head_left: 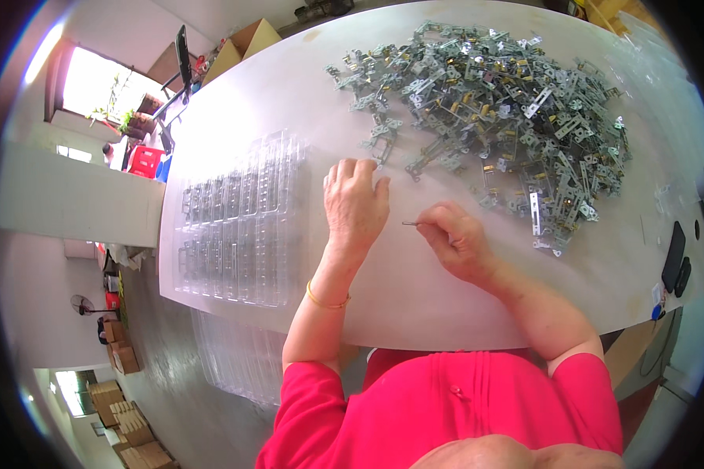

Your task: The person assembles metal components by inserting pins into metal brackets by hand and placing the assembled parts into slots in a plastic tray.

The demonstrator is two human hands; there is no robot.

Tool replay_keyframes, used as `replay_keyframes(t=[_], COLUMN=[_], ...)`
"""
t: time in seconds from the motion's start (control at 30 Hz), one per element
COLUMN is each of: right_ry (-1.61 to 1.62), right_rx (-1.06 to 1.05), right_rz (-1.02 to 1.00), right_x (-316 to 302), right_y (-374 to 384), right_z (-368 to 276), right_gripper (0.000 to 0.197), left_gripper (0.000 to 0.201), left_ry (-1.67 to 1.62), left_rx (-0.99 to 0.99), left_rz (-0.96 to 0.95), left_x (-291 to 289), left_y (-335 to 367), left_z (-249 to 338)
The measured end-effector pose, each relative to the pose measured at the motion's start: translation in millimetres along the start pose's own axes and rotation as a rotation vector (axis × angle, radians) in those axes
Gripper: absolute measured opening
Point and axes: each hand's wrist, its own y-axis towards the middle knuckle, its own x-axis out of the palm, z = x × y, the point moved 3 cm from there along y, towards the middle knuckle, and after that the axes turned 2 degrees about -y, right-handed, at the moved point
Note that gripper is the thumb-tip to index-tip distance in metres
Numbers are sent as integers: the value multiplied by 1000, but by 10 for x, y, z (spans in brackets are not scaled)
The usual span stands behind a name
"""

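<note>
My right hand (460, 244) is closed in a pinch around a thin metal piece (409, 223), whose tip sticks out to the left; its exact kind is too small to tell. Back down over the white table, my left hand (353, 205) lies with its fingers stretched forward and the thumb apart. Just beyond its fingertips is the near left edge of a big heap of small metal lock parts (485, 102), silvery with some brass-coloured bits. To the left of that hand, clear plastic trays (238, 223) hold rows of similar metal parts.
More clear plastic trays (238, 352) are stacked below the table's left edge. A black phone (673, 256) and keys with a blue tag (656, 313) lie at the right edge. Clear plastic sheeting (665, 102) covers the far right. Cardboard boxes (125, 356) stand on the floor at left.
</note>
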Motion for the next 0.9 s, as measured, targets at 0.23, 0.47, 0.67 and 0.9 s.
replay_keyframes(t=[0.23,0.47,0.67,0.9], right_ry=[40,28,68,485], right_rx=[-49,-19,-13,170], right_rz=[37,28,54,284], right_x=[-14,-3,-32,-50], right_y=[9,3,-12,32], right_z=[40,50,118,198], right_gripper=[10,11,10,10], left_gripper=[31,20,13,16], left_ry=[86,10,-633,-1306], left_rx=[19,96,-374,-750], left_rz=[-135,-24,76,-291], left_x=[438,457,197,-37], left_y=[116,171,129,-279], left_z=[-144,-139,-89,-197])
